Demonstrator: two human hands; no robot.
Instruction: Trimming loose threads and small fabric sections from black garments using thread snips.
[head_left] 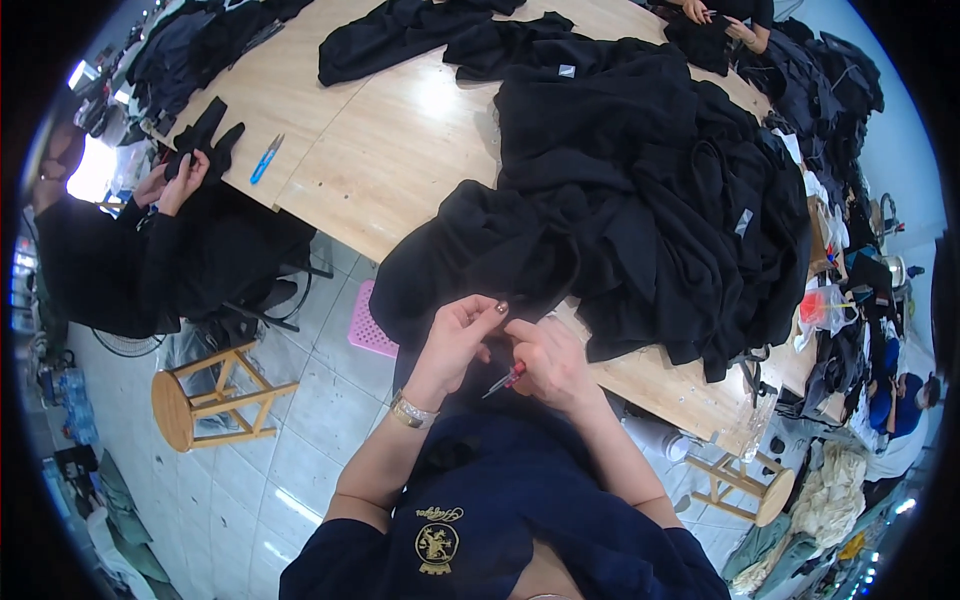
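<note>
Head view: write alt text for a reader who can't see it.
A person's left hand and right hand sit close together at black cloth, the right holding red-handled snips. Black garments lie heaped on a wooden table; a co-worker at left holds black fabric.

**Items by kind and number**

Wooden stools (172,411), two. Blue-handled snips (264,167), one pair; red-handled snips (517,371), one pair. The wearer's own left hand (457,337), one, and right hand (553,362), one. Co-workers' hands (185,184) discernible, four. Pale labels (567,71), two. Wristband (412,411), one. Pink perforated object (370,328), one.
</note>
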